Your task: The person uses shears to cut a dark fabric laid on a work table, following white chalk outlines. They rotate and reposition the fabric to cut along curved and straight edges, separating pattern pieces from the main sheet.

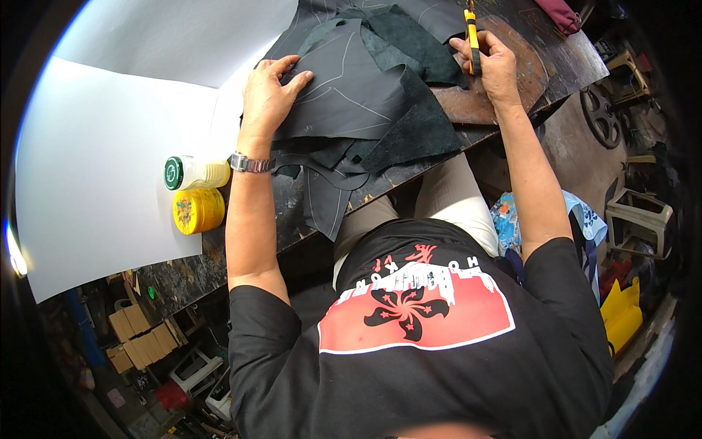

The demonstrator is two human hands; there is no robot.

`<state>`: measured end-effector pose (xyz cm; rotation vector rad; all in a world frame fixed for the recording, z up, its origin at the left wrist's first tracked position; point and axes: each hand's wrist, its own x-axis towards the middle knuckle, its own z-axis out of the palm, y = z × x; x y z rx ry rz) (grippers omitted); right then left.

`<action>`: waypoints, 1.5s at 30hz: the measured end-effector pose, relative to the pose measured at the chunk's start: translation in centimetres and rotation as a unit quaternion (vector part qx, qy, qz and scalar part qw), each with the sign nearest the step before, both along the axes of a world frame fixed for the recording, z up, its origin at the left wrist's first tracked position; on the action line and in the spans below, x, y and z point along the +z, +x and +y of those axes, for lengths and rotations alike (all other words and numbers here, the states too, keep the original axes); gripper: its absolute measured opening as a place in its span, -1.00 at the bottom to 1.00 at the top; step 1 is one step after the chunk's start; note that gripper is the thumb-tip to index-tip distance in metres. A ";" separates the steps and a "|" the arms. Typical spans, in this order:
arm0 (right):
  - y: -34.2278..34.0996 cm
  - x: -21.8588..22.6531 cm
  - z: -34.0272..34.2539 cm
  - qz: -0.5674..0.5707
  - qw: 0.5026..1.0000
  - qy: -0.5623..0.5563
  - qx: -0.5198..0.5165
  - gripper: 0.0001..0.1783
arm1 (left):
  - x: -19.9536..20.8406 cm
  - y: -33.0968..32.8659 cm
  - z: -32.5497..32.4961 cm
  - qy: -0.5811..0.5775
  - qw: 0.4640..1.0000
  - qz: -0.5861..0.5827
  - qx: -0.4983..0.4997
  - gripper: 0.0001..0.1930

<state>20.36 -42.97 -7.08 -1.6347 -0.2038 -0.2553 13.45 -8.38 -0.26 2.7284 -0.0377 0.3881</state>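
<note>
My left hand (269, 95) rests on a sheet of dark grey leather (347, 80) marked with thin pale lines, its fingers and thumb spread. In my right hand (499, 69) a yellow-and-black utility knife (472, 40) stands nearly upright, its upper end pointing away from me. Behind the sheet, folded leather shows a dark green, suede-like underside (413, 44). A flap of the same rough side (417, 124) hangs toward the table's near edge. Under my right hand is a worn brown board (468, 106). A narrow cut piece of leather (325, 201) droops over the table edge near my lap.
Large white sheets (110, 146) cover the left side of the black worktable (179, 282). A green-lidded jar (194, 173) and a yellow tub (199, 211) stand beside my left wrist. A plastic stool (640, 219) is on the floor at right. A maroon item (559, 14) lies at the far right.
</note>
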 end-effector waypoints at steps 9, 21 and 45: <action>0.0 0.4 0.2 0.002 1.000 -0.017 0.006 -0.74 | 0.1 0.2 0.2 -0.043 0.999 0.005 -0.002 -0.64; 0.4 -0.3 -0.1 0.006 1.000 -0.025 -0.006 -0.63 | 2.2 0.9 -0.6 0.001 0.997 0.073 -0.037 -0.49; -0.4 1.5 0.5 0.039 0.998 0.058 0.009 -0.74 | -4.3 -6.7 -5.1 -0.610 0.792 0.015 0.030 -0.24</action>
